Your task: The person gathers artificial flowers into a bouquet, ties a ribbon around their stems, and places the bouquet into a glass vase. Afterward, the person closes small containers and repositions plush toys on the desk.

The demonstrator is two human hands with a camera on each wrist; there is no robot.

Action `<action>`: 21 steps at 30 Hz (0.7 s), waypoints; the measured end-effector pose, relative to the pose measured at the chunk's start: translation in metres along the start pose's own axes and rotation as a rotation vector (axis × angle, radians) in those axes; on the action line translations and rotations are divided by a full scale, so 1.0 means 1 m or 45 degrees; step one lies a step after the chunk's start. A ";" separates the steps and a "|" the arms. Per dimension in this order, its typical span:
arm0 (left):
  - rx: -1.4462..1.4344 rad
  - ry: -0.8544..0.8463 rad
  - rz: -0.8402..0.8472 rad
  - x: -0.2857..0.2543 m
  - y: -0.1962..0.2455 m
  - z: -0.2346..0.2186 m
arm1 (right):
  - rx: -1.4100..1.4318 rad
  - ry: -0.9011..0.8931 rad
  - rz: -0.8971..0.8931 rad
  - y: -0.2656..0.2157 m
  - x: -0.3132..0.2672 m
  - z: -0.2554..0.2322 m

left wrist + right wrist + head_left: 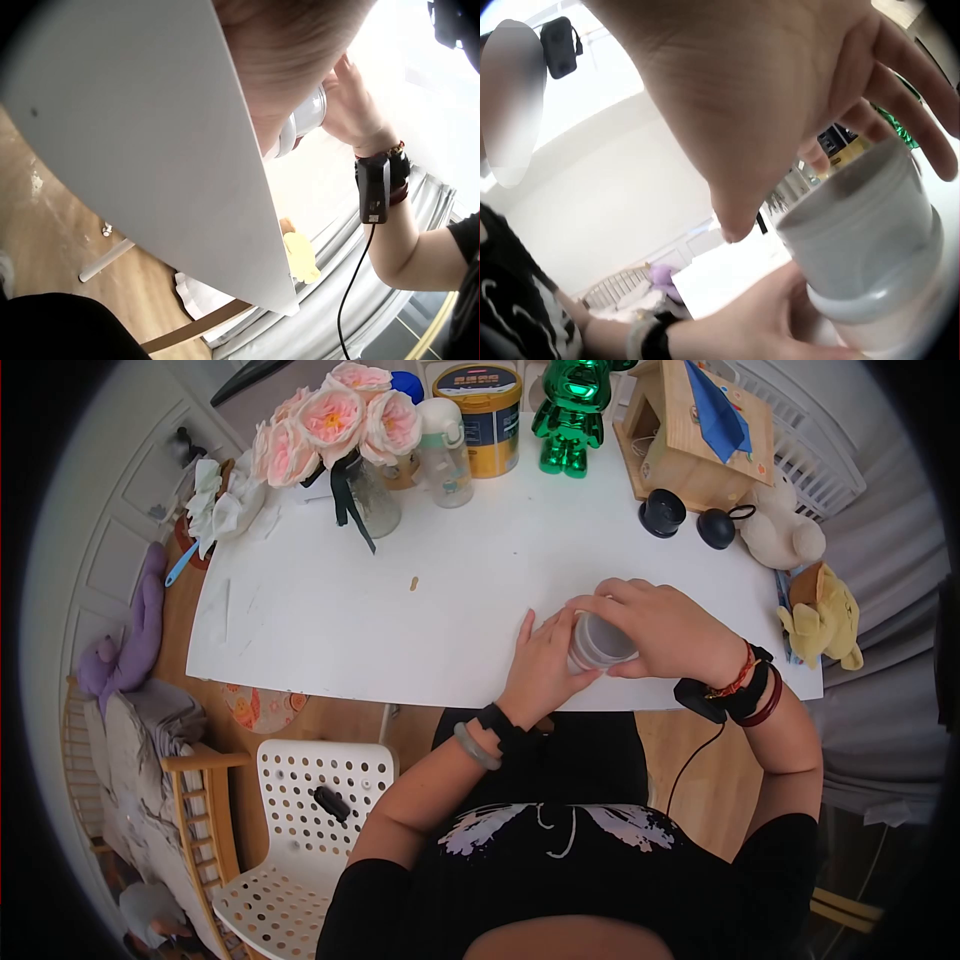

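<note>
A whitish, translucent round plastic container [603, 644] with a wide round top is held over the near edge of the white table [460, 630]. My left hand [545, 665] grips its side, thumb at the near side and fingers at the far side. Over the top is my right hand [680, 630], fingers reaching across toward the left fingertips. In the right wrist view, the container [862, 232] shows a smooth rim and a raised ring lower down. There the right hand [735, 90] has its fingers spread above the rim, with its thumb apart from it.
Along the back stand a vase of pink flowers [333, 420], a clear bottle [446, 460], a yellow-and-blue tub [482, 420], a shiny green bear figure [575, 415] and a wooden house [690, 440]. Two black round pieces [662, 513] and plush toys [825, 615] lie at the right.
</note>
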State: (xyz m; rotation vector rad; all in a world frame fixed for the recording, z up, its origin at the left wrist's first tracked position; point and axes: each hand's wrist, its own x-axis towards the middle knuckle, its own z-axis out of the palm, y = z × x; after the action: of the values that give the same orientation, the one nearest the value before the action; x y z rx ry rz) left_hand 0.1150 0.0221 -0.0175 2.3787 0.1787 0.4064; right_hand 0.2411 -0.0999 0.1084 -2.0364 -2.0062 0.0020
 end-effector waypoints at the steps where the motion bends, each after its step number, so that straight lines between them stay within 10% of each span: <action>1: 0.000 -0.002 0.002 0.000 0.001 0.000 | -0.009 -0.057 0.024 0.000 0.000 0.000; 8: -0.046 0.016 -0.005 -0.001 0.001 -0.001 | -0.242 -0.321 0.681 -0.024 0.013 0.009; 12: -0.015 0.026 0.011 -0.001 0.002 -0.003 | -0.167 -0.382 0.646 -0.014 0.010 -0.010; 14: 0.010 0.013 0.017 0.000 0.004 -0.004 | -0.057 -0.133 -0.074 -0.002 0.000 -0.013; 21: -0.010 0.075 0.028 0.000 0.001 0.001 | -0.103 -0.313 0.167 -0.010 0.003 -0.007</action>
State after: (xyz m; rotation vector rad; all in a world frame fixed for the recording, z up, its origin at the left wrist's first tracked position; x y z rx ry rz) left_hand 0.1150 0.0210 -0.0179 2.3643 0.1780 0.4869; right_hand 0.2326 -0.0984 0.1176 -2.3145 -2.0359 0.2114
